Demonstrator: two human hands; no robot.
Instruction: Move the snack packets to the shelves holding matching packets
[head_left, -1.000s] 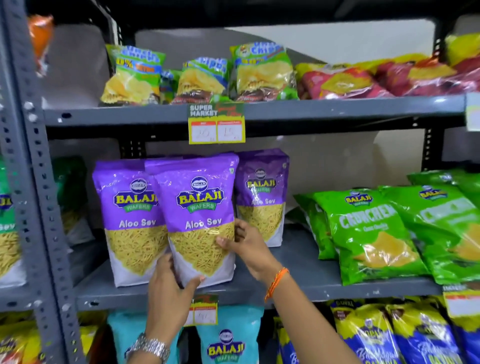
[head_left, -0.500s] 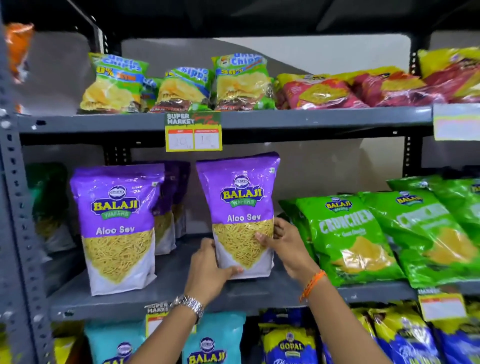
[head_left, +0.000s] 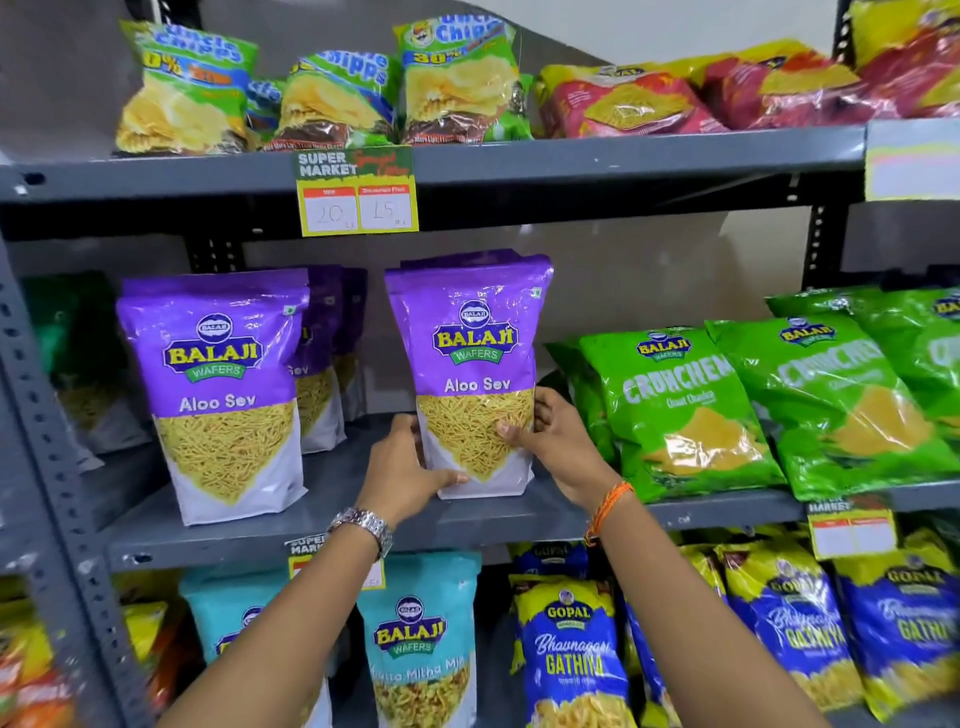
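Nearest the camera, two bare forearms are stretched up toward the rack, a silver metal wristwatch (head_left: 363, 525) worn on the left and an orange thread band (head_left: 608, 506) tied on the right. The left hand (head_left: 402, 470) is wrapped around the lower left corner of a purple and white Balaji Aloo Sev packet (head_left: 472, 364), thumb laid across its clear front window. The right hand (head_left: 558, 447) is clasped on the packet's lower right edge, thumb pressed on the front. The packet is held upright by both hands, its base set on the grey metal middle shelf (head_left: 332, 525), well toward the centre. To its left, apart from it, a second matching purple Aloo Sev packet (head_left: 218, 395) is stood at the shelf front, with more purple packets (head_left: 332, 358) lined behind. To the right, bright green Crunchex packets (head_left: 680, 410) are leaned back on the same shelf. Below, teal Balaji packets (head_left: 415, 644) and blue and yellow Gopal Gathiya packets (head_left: 571, 649) are stacked. Farther up, a yellow and green supermarket price tag (head_left: 358, 192) is hung from the upper shelf edge, where green Uncle Chipps bags (head_left: 457, 83) and red and yellow packets (head_left: 628, 104) are laid.
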